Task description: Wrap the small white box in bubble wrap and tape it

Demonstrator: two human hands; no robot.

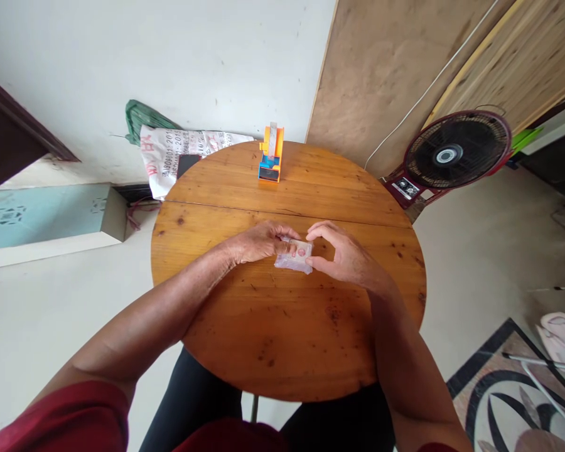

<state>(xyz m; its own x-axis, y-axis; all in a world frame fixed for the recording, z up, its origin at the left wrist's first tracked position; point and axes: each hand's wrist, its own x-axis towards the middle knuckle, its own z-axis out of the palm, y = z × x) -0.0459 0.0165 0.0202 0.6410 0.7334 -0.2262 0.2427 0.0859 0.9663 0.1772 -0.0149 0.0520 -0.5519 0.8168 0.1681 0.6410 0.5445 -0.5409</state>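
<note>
A small box-shaped packet in clear plastic wrap point(294, 258), pale with reddish print, is over the middle of the round table. My left hand point(262, 242) grips its upper left part, the thumb lying across the top face. At the packet's right edge, my right hand point(341, 256) curves in a C shape with thumb and fingers apart. Its thumb tip is at that edge; whether it touches, I cannot tell. An orange and blue tape dispenser point(271, 154) with a roll of clear tape stands beyond both hands, near the table's far edge.
The round wooden table point(282, 345) has a seam across it. A dark red fan point(452, 154) stands to the right. Printed white sacks point(162, 150) and a green bag point(145, 119) lie behind the table at left. A light-blue cabinet point(47, 216) is farther left.
</note>
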